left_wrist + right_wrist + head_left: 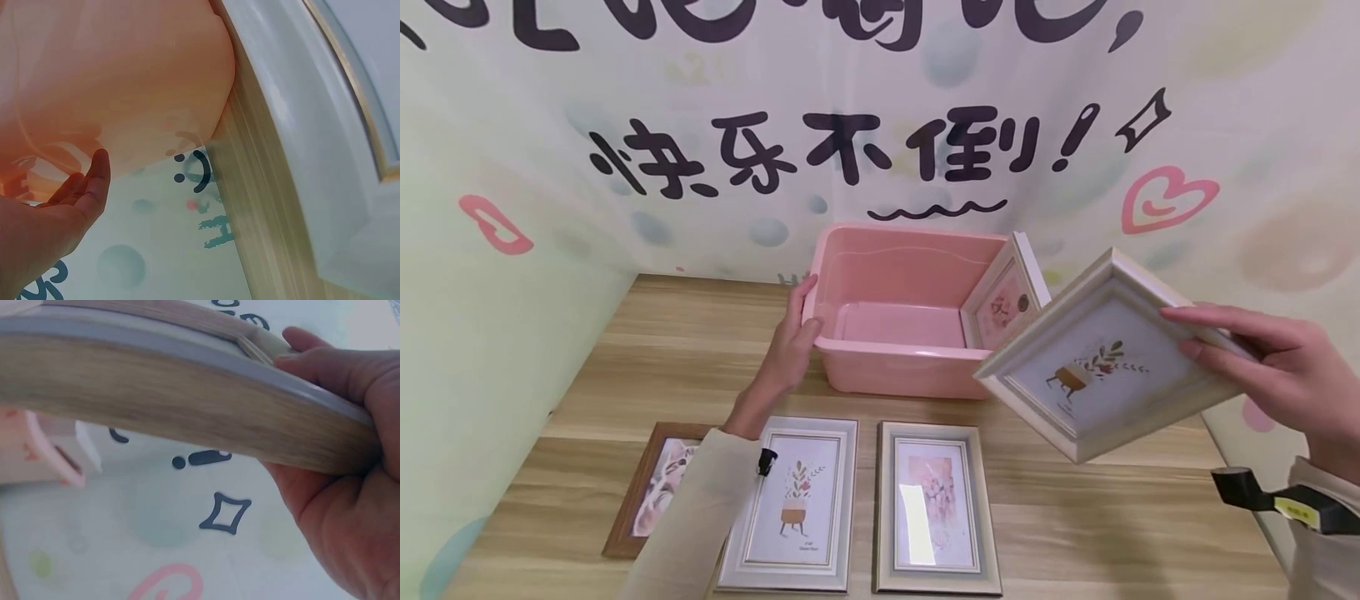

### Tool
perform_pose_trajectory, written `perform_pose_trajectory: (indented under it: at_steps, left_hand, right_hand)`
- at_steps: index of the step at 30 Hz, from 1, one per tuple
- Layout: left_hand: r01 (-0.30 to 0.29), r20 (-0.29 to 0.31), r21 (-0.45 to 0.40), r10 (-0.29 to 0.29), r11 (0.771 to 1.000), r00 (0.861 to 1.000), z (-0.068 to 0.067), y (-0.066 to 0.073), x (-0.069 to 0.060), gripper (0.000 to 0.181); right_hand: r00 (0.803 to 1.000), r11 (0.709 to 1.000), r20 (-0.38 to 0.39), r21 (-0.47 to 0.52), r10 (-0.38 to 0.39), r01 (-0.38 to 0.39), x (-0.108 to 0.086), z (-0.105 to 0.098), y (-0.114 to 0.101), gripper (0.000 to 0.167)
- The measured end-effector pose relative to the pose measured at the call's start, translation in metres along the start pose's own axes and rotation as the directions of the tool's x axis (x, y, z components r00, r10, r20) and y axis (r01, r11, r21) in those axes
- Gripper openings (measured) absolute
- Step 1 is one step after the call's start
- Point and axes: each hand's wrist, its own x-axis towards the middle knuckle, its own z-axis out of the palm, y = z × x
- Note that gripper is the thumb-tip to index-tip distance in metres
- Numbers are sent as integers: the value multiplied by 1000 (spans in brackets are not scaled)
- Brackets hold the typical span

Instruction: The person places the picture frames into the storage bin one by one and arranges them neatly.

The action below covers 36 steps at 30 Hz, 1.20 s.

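A pink bin (895, 371) stands against the back wall, its opening facing up and forward. The left hand (790, 337) grips the bin's left rim, thumb over the front corner; in the left wrist view that hand (69, 209) lies against the pink side (125, 81). A white frame with a pink picture (1000, 308) leans at the bin's right end, its top above the rim. The right hand (1292, 358) pinches a cream frame with a plant picture (1090, 367), tilted in the air right of the bin. In the right wrist view the hand (350, 456) holds its edge (187, 400).
Nearer on the wooden table (1075, 533) lie a brown frame with a cat picture (632, 508), partly under the left forearm, a silvery frame with a plant picture (842, 533), and a cream frame with a pink picture (938, 508). A printed cloth (775, 75) hangs behind.
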Motion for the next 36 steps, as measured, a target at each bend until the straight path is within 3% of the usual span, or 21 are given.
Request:
perform_pose_trajectory:
  at_steps: [5, 10, 15, 17, 20, 21, 22, 25, 28, 36]
  left_hand:
    - [-8, 2, -2, 8, 1000, 1000, 0, 0, 0, 61]
    - [0, -6, -6, 0, 1000, 1000, 0, -2, 1, 61]
    - [1, -9, -6, -1, 1000, 1000, 0, -2, 1, 61]
    - [1, -11, -2, -1, 1000, 1000, 0, -3, 1, 61]
    - [-1, -13, 2, 1, 1000, 1000, 0, -2, 1, 61]
    - [-3, -12, 4, 3, 1000, 1000, 0, -2, 1, 61]
    - [-3, -12, 3, 4, 1000, 1000, 0, -2, 1, 61]
    - [-6, -13, 0, 6, 1000, 1000, 0, -1, 1, 61]
    - [-9, -15, -2, 9, 1000, 1000, 1, -2, 1, 61]
    - [-2, -13, -4, 2, 1000, 1000, 2, 0, 0, 62]
  right_hand:
    - [983, 978, -127, 177, 130, -107, 17, 5, -12, 42]
    - [936, 921, -219, 338, 276, -192, 39, 16, -19, 45]
    - [892, 868, -303, 467, 336, -168, 61, 28, -17, 46]
    - [884, 836, -312, 529, 348, -142, 68, 32, -17, 47]
    - [873, 820, -322, 556, 366, -138, 77, 40, -19, 47]
    - [872, 820, -323, 555, 369, -142, 79, 43, -19, 47]
    - [867, 839, -325, 517, 378, -172, 82, 46, -21, 47]
    - [858, 898, -321, 324, 401, -298, 89, 55, -23, 48]
    - [854, 907, -307, 121, 421, -404, 94, 65, -21, 49]
    - [859, 898, -268, 82, 437, -431, 107, 95, -8, 51]
